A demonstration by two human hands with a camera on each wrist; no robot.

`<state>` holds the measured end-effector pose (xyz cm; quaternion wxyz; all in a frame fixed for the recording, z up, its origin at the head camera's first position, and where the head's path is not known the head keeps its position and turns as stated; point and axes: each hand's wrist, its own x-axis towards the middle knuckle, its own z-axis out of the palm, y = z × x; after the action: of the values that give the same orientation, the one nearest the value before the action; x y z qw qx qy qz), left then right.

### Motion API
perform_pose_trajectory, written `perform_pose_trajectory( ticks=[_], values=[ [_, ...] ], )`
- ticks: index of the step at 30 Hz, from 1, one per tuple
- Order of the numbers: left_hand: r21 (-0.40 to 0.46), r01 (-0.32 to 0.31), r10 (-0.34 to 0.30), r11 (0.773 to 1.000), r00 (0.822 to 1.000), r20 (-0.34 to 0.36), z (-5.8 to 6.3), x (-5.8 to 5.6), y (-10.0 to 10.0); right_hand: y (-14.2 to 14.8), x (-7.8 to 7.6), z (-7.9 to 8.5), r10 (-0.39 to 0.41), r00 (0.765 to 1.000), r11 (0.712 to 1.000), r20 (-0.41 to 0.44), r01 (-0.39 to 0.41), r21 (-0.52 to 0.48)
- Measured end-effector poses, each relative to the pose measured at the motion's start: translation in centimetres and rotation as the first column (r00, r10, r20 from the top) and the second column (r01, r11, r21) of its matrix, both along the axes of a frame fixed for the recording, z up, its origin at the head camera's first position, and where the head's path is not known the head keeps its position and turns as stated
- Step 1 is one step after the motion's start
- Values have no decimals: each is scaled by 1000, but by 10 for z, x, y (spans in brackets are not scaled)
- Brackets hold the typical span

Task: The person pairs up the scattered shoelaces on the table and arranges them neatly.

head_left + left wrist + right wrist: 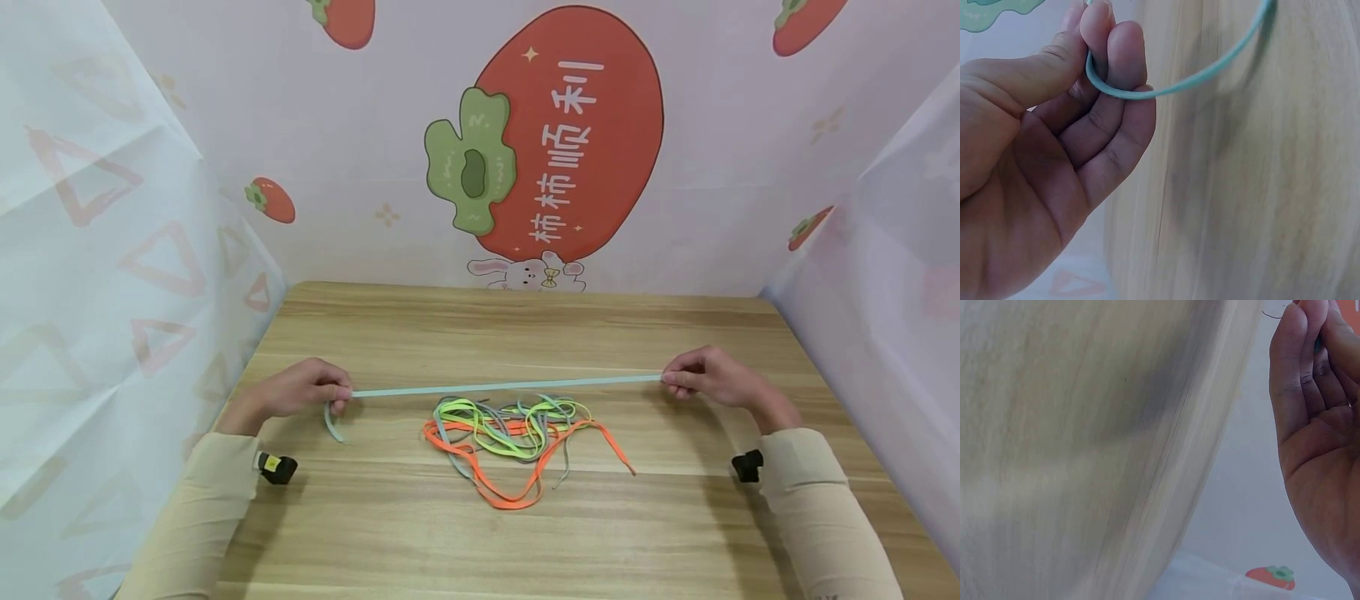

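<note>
A flat light-blue shoelace (pixel 506 386) is stretched straight between my two hands, behind a pile of other laces. My left hand (pixel 313 389) pinches it between thumb and fingertips, and a short loose tail (pixel 332 423) hangs down from there. In the left wrist view the tail of the lace (pixel 1191 80) curves across the fingers toward the tabletop. On the other side, my right hand (pixel 701 377) pinches the lace close to its other end. The right wrist view shows the right hand (pixel 1319 425) with fingertips together, the lace mostly hidden.
Orange, neon-yellow and grey laces (pixel 510 429) lie tangled in the middle of the wooden table (pixel 420 533). A patterned wall covering (pixel 360 150) stands behind, with white sheets (pixel 97 250) along both sides. Small black wrist devices (pixel 277 468) sit at both cuffs.
</note>
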<state>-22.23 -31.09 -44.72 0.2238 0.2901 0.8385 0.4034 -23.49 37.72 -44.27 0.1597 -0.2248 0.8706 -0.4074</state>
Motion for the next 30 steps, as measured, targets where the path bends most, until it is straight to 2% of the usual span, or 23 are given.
perform_pose_trajectory(
  ticks=[10, 21, 30],
  values=[
    [-48, -40, 41, 998, 999, 20, 7, 0, -12, 12, 3, -1, -52, 999, 998, -12, 53, 26],
    [-69, -73, 76, 995, 996, 38, 12, -2, -27, 32, 5, -3, -66, 995, 997, -70, 69, 46],
    [-86, -89, 95, 992, 993, 64, 16, -4, -37, 47, 6, -3, -111, 993, 990, -49, 115, 84]
  ],
)
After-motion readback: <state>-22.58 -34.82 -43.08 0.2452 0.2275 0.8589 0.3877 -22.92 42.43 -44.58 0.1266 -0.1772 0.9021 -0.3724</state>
